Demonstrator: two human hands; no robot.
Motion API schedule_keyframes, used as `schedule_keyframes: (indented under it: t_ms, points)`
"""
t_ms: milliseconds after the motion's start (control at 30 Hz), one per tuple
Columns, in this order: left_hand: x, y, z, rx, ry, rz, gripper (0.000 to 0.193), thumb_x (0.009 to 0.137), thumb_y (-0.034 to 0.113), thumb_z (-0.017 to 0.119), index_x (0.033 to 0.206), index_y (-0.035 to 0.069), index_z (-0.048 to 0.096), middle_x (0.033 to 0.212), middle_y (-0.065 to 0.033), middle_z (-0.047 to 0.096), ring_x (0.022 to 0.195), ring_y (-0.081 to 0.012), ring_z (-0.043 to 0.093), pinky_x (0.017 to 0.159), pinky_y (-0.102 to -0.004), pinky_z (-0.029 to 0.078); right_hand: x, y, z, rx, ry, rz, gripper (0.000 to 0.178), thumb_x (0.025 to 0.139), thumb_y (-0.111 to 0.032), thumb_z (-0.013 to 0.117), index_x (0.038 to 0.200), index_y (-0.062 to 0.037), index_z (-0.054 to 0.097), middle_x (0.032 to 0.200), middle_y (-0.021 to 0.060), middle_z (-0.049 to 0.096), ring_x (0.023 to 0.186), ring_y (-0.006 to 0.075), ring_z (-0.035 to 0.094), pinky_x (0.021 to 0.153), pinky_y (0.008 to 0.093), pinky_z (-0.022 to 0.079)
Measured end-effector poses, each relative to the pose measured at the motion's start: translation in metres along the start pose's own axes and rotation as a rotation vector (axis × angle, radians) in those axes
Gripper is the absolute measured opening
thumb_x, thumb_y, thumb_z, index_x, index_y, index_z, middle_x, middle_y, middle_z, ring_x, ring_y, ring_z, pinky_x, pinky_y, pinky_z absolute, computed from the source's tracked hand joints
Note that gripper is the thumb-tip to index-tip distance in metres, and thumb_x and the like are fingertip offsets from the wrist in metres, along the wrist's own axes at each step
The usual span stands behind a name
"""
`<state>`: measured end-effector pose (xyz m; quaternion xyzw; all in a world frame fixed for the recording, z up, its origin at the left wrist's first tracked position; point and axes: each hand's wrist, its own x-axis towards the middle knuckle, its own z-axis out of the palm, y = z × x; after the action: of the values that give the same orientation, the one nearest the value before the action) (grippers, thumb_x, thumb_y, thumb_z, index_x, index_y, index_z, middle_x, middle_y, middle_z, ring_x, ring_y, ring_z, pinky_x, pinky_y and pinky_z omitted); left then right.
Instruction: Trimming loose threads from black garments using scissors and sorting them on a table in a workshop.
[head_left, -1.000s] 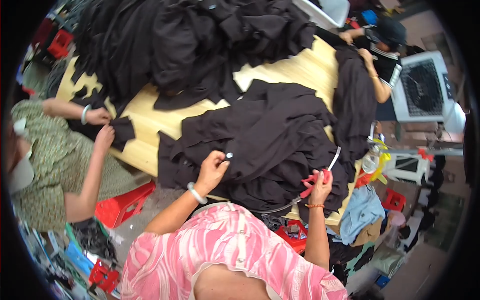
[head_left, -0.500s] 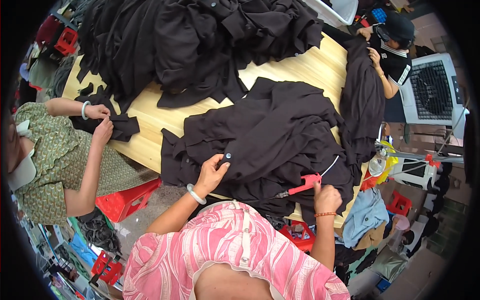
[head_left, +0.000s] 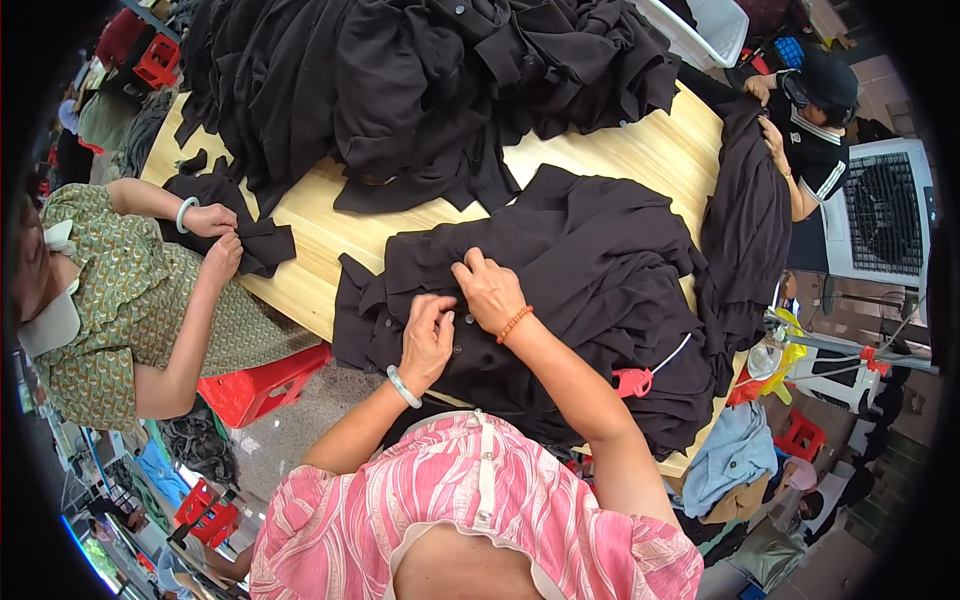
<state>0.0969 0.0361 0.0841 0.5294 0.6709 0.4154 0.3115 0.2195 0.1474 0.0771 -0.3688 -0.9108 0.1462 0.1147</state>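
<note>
A black buttoned garment point(head_left: 560, 250) lies rumpled on the pale wooden table in front of me. My left hand point(head_left: 428, 345) is at its near left part, with thumb and bent fingertips close together on the cloth beside the small buttons. Just to the right, my right hand point(head_left: 490, 297) rests on the same cloth, its fingers bent and apart. Right of my right forearm, a red air gun point(head_left: 632, 382) with a thin white tube lies on the cloth, untouched. Part of it is hidden by the forearm and fabric.
A large heap of black garments point(head_left: 420, 90) covers the table's point(head_left: 620, 150) far side. At left, a co-worker point(head_left: 120, 290) handles black cloth; another point(head_left: 815, 120) at far right holds a long black garment point(head_left: 745, 200). A red stool point(head_left: 262, 385) stands on the floor at left.
My right hand has let go of the red air gun and moved left onto the garment beside my left hand. The gun now lies on the cloth.
</note>
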Motion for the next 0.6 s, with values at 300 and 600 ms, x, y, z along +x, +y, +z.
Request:
schedule_keyframes:
  t_ms: [300,600]
  points:
    - [0.068,0.005,-0.022,0.085,-0.104,0.107,0.024,0.077,-0.005,0.062,0.100,0.002,0.063,0.092,-0.0137,0.064,0.082,-0.0344,0.064,0.069,-0.0394,0.052,0.012,-0.002,-0.050,0.460,0.034,0.137,0.014,0.080,-0.013,0.074,0.093,-0.0086,0.075,0.085,0.0061,0.066,0.072,0.0283,0.067,0.064,0.0378,0.053]
    - [0.095,0.018,-0.019,0.550,-0.136,0.536,0.011,0.074,0.005,0.064,0.075,0.009,0.054,0.076,-0.0076,0.054,0.067,-0.0269,0.055,0.067,-0.0371,0.041,0.016,0.015,-0.060,0.879,-0.157,0.347,0.019,0.079,-0.012,0.075,0.082,0.0039,0.065,0.074,0.0064,0.061,0.062,0.0149,0.056,0.060,0.0314,0.046]
